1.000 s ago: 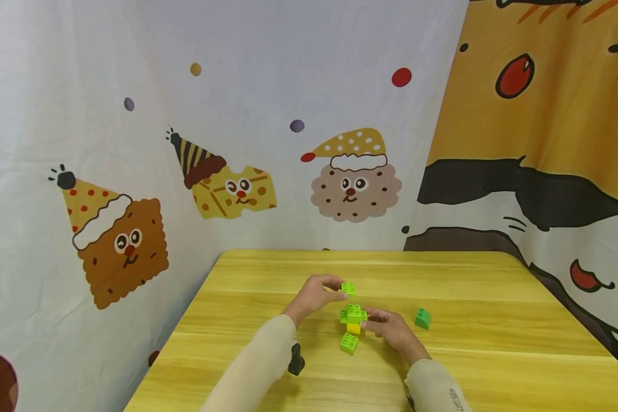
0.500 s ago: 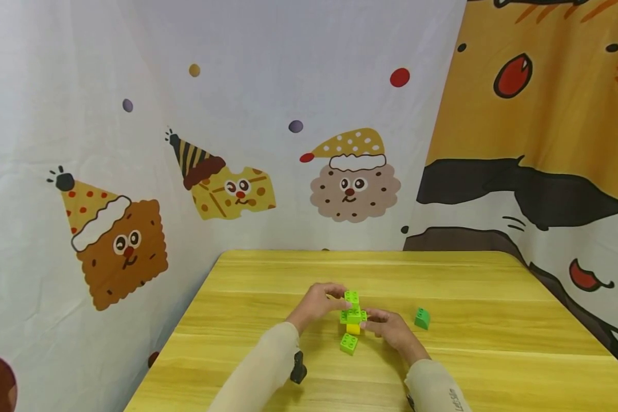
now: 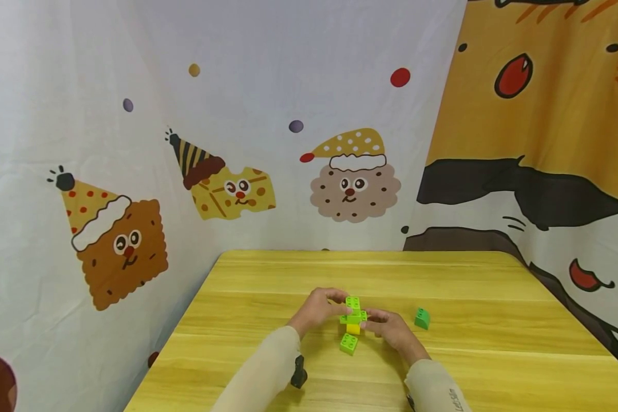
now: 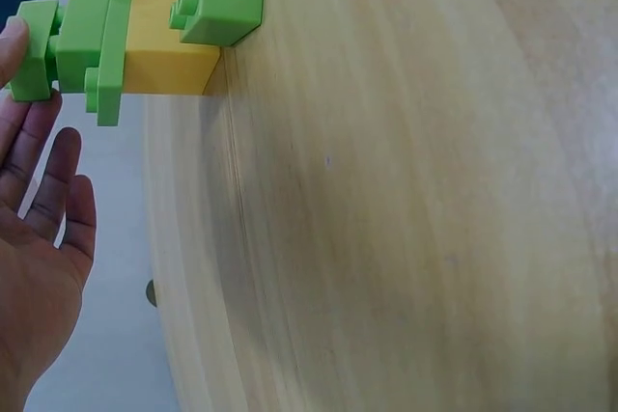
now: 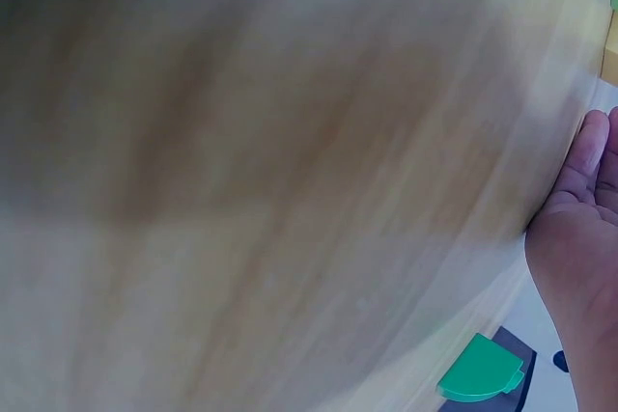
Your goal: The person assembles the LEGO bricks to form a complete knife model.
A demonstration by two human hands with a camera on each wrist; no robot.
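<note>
A toy brick stack stands on the table, with a yellow brick [image 4: 172, 43] at its base. Above it come a wide light green plate [image 4: 113, 55] and a light green brick [image 4: 82, 31]. My left hand [image 3: 319, 309] pinches another light green brick [image 4: 37, 50] between thumb and fingers at the top; studs show in a slim gap beneath it, and it looks slightly tilted. My right hand [image 3: 391, 329] grips the plate's right end with thumb and fingertips. A loose light green brick [image 3: 348, 343] lies in front of the stack.
A darker green curved brick [image 3: 422, 318] lies right of my right hand. The wooden table [image 3: 268, 274] reaches back to a white cloth with cartoon prints [image 3: 355, 189]. A black strap piece [image 3: 298, 372] hangs at my left sleeve.
My left hand has lowered the light green brick from above the stack onto its top, shifting slightly right. My right hand has stayed at the plate.
</note>
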